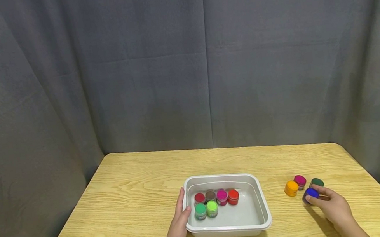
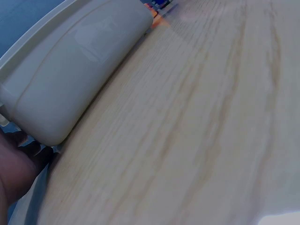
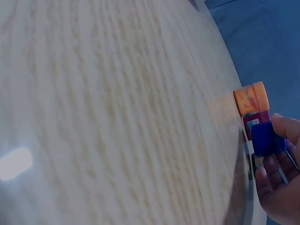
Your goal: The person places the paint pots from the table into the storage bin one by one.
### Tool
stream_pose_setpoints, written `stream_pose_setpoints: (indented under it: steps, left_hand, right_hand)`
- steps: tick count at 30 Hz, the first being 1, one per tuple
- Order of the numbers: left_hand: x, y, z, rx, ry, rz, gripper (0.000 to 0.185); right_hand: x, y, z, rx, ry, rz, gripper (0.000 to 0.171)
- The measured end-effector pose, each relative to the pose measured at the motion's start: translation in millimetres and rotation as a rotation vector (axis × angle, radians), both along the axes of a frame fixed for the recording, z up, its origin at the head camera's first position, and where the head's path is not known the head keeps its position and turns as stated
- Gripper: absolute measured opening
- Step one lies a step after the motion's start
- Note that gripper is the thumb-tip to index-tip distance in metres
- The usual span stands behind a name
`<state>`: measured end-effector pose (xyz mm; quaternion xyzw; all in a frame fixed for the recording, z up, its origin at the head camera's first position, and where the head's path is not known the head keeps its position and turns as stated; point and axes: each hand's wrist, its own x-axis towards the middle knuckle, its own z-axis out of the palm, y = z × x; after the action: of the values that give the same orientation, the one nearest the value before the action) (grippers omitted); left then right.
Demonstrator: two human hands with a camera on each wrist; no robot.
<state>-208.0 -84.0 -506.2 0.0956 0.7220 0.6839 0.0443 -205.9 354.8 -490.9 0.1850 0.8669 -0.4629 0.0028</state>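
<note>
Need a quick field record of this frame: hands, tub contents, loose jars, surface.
left hand: rests on the left rim of the white tub
right hand: grips the blue jar
tub contents: six jars, two green in front, four reddish to pink behind
loose jars: orange jar, magenta jar, dark green jar, grouped near the blue one
surface: wooden table

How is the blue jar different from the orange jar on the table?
The blue jar is pinched by the right hand, while the orange jar stands free, untouched. The blue jar is the nearest of the group to the person; the orange jar stands to its left, closer to the white tub. Their lid colours differ. Both are small round jars on the wooden table, outside the tub.
</note>
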Motion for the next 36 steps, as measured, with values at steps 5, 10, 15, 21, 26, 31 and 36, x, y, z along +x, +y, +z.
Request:
stream_pose_setpoints:
  steps: [5,10,15,21,26,31,36]
  left_hand:
    - [-0.4,-0.6,-2.2,0.004,-0.013,0.002,0.058]
    - [-0.2,-0.9,-2.8,0.004,-0.013,-0.001,0.059]
    - [0.3,-0.8,-2.7,0.003,-0.01,0.002,0.059]
    - [1.0,-0.6,-1.4,0.0,-0.014,0.002,0.059]
    - [1.3,-0.5,-0.1,-0.004,-0.015,0.005,0.059]
    - [0.7,-0.3,0.0,-0.009,-0.007,0.008,0.059]
    - [0.3,0.2,0.1,-0.002,-0.006,0.004,0.06]
  right_hand:
    - [2.9,-2.5,6.5,-0.026,0.0,0.01,0.078]
    - [4.8,-5.6,15.0,-0.03,-0.002,0.033,0.083]
    - [5.8,-11.6,23.6,0.016,0.02,0.061,0.082]
    - [5.8,-20.6,35.2,0.048,0.036,0.093,0.079]
    - [5.7,-29.7,44.1,0.033,0.054,0.118,0.077]
    - [5.3,-41.1,51.2,-0.004,0.087,0.158,0.073]
    - [3.7,-53.4,58.0,0.029,0.11,0.185,0.071]
